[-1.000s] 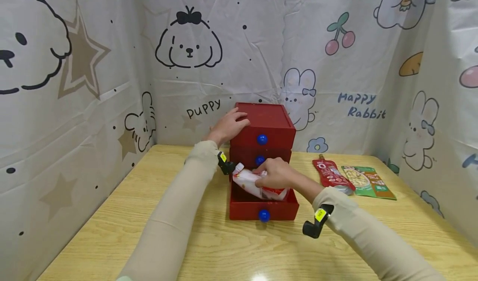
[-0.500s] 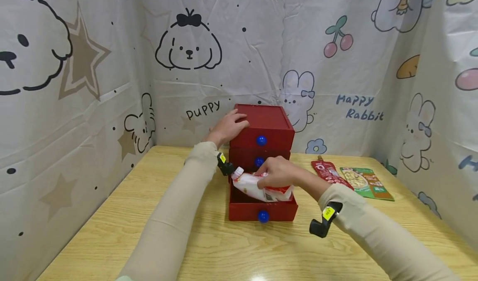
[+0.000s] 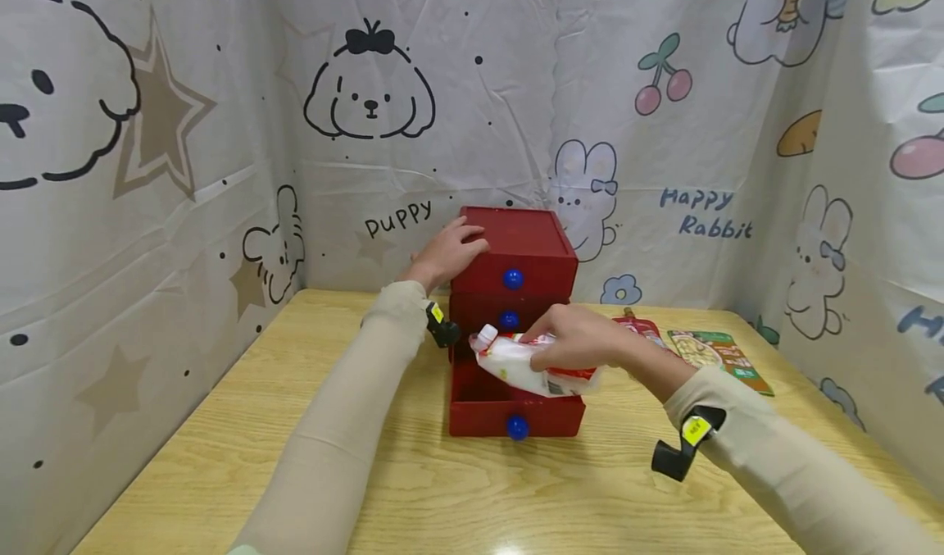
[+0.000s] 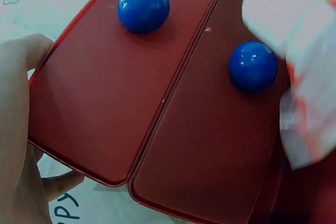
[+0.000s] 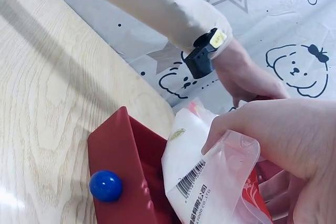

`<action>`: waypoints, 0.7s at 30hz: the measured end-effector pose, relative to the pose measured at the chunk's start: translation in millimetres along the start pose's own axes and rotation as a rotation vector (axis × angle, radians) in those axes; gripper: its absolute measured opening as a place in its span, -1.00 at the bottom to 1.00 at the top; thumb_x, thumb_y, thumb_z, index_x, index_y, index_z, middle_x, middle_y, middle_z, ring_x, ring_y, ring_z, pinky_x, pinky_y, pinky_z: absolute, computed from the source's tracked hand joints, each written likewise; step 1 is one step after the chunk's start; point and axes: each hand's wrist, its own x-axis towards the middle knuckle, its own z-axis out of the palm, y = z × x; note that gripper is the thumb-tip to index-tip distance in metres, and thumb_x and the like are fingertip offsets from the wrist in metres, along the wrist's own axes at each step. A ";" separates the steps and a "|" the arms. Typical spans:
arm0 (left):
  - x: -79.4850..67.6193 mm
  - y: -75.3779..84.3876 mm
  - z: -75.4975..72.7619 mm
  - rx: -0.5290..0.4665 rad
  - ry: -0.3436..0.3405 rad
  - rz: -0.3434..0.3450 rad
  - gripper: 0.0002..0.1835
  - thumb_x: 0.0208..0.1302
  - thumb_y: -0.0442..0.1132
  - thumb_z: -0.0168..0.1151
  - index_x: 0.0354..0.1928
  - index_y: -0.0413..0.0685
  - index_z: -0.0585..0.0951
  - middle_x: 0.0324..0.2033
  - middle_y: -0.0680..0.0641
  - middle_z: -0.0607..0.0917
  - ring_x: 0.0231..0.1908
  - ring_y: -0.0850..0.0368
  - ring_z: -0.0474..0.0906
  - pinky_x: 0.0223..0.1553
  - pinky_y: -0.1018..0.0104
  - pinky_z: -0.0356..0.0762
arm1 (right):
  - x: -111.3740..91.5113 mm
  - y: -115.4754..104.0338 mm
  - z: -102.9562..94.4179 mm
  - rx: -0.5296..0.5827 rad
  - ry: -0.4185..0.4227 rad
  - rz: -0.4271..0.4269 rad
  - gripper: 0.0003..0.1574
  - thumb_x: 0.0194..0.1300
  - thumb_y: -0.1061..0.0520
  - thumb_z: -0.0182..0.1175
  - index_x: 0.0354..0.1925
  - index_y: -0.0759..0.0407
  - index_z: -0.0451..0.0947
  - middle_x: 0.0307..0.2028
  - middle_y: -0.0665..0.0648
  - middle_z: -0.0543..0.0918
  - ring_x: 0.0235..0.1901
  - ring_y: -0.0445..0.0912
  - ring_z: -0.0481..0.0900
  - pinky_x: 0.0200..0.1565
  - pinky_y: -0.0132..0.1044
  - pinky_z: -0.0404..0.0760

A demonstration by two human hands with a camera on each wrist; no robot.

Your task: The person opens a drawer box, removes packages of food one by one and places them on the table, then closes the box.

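Note:
My right hand (image 3: 578,343) pinches a white and red spouted pouch (image 3: 516,364) with a white cap, held slantwise over the pulled-out bottom drawer (image 3: 479,417). A barcode shows on the pouch (image 5: 186,177) in the right wrist view, with the thumb on one side and fingers partly hidden behind. My left hand (image 3: 445,253) rests on the top left edge of the red three-drawer cabinet (image 3: 516,231). In the left wrist view its fingers (image 4: 63,182) lie against the cabinet's side. The upper and middle drawers are closed, each with a blue knob (image 3: 512,279).
Behind my right arm lie a red spouted pouch (image 3: 640,325) and a flat green and brown packet (image 3: 719,357) on the wooden table (image 3: 413,489). A printed curtain (image 3: 472,88) stands behind and on both sides.
My right hand has moved rightward and slightly up, lifting the pouch from the bottom drawer. The left hand stays on the cabinet.

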 end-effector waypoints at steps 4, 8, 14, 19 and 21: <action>0.9 2.4 2.2 -0.010 -0.003 0.009 -0.37 0.47 0.19 -0.02 0.51 0.24 0.45 0.61 0.06 0.09 0.56 -0.08 0.01 0.29 -0.64 -0.27 | -13.4 5.7 -6.3 -0.007 0.006 -0.002 -0.55 0.14 0.04 0.43 0.03 0.05 0.80 -0.19 -0.04 0.74 -0.26 -0.10 0.61 -0.23 -0.21 0.64; 1.4 3.6 3.6 -0.022 -0.006 0.008 -0.38 0.46 0.19 -0.01 0.50 0.24 0.45 0.61 0.06 0.09 0.56 -0.07 0.01 0.30 -0.63 -0.26 | -27.9 11.7 -12.6 -0.023 0.032 0.003 -0.54 0.15 0.04 0.43 0.05 0.06 0.79 -0.15 -0.01 0.71 -0.24 -0.07 0.59 -0.27 -0.21 0.64; 1.9 1.8 2.5 -0.029 0.002 0.009 -0.38 0.47 0.19 0.01 0.50 0.23 0.45 0.61 0.06 0.09 0.56 -0.07 0.01 0.31 -0.61 -0.23 | -46.2 18.9 -25.1 -0.009 0.070 0.056 -0.45 0.18 -0.02 0.44 0.14 0.11 0.74 -0.09 0.06 0.68 -0.15 0.00 0.55 -0.25 -0.21 0.63; 0.9 -0.6 0.3 -0.024 -0.003 0.010 -0.38 0.48 0.18 -0.01 0.51 0.23 0.44 0.62 0.07 0.08 0.56 -0.06 0.00 0.32 -0.59 -0.23 | -61.7 29.7 -33.7 0.000 0.092 0.106 -0.39 0.19 -0.06 0.45 0.17 0.15 0.72 -0.08 0.11 0.68 -0.18 0.00 0.55 -0.31 -0.23 0.65; 0.7 -0.6 -0.2 -0.026 -0.007 0.012 -0.38 0.48 0.18 -0.01 0.51 0.22 0.44 0.62 0.06 0.08 0.56 -0.06 0.00 0.33 -0.58 -0.22 | -69.4 36.7 -35.9 -0.009 0.105 0.120 -0.39 0.20 -0.06 0.45 0.17 0.17 0.72 -0.03 0.16 0.67 -0.18 0.01 0.55 -0.31 -0.22 0.64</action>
